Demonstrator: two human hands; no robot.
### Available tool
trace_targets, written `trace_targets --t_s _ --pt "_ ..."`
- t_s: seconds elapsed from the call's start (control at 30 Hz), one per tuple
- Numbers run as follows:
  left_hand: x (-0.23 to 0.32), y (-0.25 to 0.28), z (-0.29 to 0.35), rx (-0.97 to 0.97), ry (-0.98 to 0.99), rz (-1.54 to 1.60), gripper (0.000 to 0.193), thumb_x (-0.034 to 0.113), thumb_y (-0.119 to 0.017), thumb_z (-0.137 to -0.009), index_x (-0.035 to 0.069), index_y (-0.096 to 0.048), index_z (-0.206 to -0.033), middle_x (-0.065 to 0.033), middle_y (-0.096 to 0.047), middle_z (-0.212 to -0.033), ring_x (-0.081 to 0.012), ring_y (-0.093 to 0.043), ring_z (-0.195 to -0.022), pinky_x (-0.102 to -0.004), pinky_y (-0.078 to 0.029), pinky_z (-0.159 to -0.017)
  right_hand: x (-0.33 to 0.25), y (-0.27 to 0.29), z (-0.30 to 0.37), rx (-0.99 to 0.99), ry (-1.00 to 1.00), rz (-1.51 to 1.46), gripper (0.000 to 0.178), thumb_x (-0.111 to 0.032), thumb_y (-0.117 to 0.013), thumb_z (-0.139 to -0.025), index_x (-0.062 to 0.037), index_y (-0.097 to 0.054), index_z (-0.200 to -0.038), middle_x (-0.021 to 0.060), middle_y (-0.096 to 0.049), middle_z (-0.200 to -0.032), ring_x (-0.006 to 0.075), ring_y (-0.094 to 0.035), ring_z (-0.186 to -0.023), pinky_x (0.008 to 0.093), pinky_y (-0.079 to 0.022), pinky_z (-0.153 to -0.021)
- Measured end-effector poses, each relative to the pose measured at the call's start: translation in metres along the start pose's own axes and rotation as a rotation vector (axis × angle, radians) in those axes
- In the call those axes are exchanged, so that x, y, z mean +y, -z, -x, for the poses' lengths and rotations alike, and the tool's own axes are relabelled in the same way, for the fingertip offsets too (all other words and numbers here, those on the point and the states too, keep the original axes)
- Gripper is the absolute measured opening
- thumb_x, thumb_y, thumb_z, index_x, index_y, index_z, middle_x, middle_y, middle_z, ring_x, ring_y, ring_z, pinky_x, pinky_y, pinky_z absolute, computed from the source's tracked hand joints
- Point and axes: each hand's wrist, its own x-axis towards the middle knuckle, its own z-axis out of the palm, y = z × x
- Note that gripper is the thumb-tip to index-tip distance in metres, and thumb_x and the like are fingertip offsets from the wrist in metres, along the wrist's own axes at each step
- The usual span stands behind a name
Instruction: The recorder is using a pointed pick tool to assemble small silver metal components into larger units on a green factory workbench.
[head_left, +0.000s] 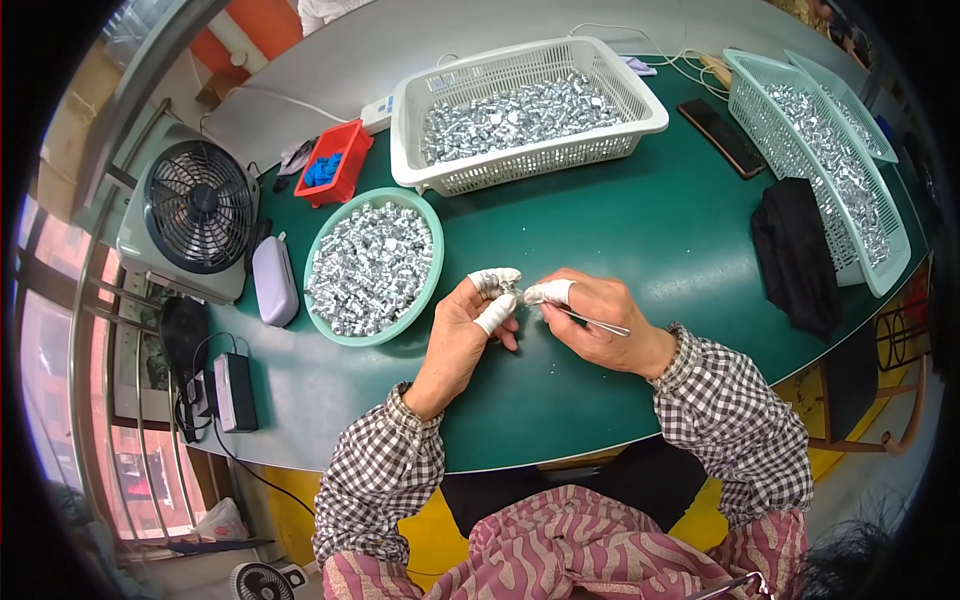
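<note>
- Tweezers (597,322) sit in your right hand (600,330), pinched narrow between the taped thumb and the fingers, tips aimed at the spot where your two hands meet above the green table (640,230).
- Your left hand (470,325) is closed narrow too; its taped fingertips (497,283) seem to pinch a small silver piece (516,294), too small to make out.
- Beside your left hand, the round green bowl (325,325) is heaped with shiny silver parts.
- Farther back, the white basket (530,165) holds a full layer of the same parts, and two pale green baskets (880,270) at your right are loaded as well.
- Judging by those heaps, you have plenty left; which pile is finished the view doesn't show.
</note>
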Motion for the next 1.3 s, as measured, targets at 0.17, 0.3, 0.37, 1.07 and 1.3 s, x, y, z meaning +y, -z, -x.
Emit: trace_targets --t_s 0.17,0.3,0.37,1.07,1.3 --pt "0.001 -0.001 0.0 0.012 0.002 -0.027 0.026 0.007 -0.056 -0.086 -0.001 -0.051 -0.11 -0.0042 -0.055 -0.088 -0.0084 -0.051 -0.067 -0.021 -0.048 -0.052 0.001 -0.001 0.0 -0.01 -0.005 0.015 0.013 0.005 -0.059 -0.073 0.004 -0.058 -0.087 0.0129 -0.061 -0.08 0.0204 -0.059 -0.061 0.0277 -0.047 -0.052" --pt "0.001 0.0 0.0 0.025 -0.054 -0.139 0.025 0.007 -0.057 -0.086 -0.001 -0.052 -0.11 -0.0039 -0.055 -0.088 -0.0079 -0.051 -0.066 -0.0206 -0.047 -0.052 -0.001 0.0 -0.001 -0.03 -0.017 0.015 0.01 0.003 -0.057 -0.075 0.0015 -0.056 -0.085 0.0109 -0.058 -0.079 0.0225 -0.057 -0.059 0.031 -0.044 -0.049" --pt "0.001 -0.001 0.001 0.027 -0.083 -0.187 0.025 0.006 -0.057 -0.086 -0.001 -0.052 -0.109 -0.0038 -0.056 -0.088 -0.0078 -0.051 -0.066 -0.0205 -0.047 -0.051 -0.003 0.001 -0.001 -0.029 -0.04 -0.016 0.009 0.002 -0.058 -0.076 0.0014 -0.056 -0.085 0.011 -0.057 -0.077 0.0229 -0.057 -0.058 0.0313 -0.044 -0.049" --pt "0.002 -0.004 0.005 -0.087 0.104 0.413 0.034 0.028 -0.043 -0.094 -0.003 -0.053 -0.106 -0.0005 -0.05 -0.075 -0.0083 -0.046 -0.059 -0.0216 -0.041 -0.045 -0.002 -0.005 0.002 -0.206 0.208 0.528 0.013 -0.005 -0.058 -0.074 -0.0038 -0.046 -0.068 0.0092 -0.051 -0.063 0.0235 -0.053 -0.05 0.0334 -0.043 -0.045" --pt "-0.005 -0.007 0.002 -0.007 0.032 0.179 0.035 0.031 -0.042 -0.094 -0.001 -0.052 -0.103 -0.0001 -0.049 -0.071 -0.0071 -0.046 -0.055 -0.0194 -0.039 -0.042 -0.004 -0.015 0.006 -0.222 0.274 0.728 0.012 -0.007 -0.055 -0.072 -0.0053 -0.045 -0.066 0.0071 -0.048 -0.059 0.0185 -0.052 -0.047 0.0298 -0.041 -0.042"
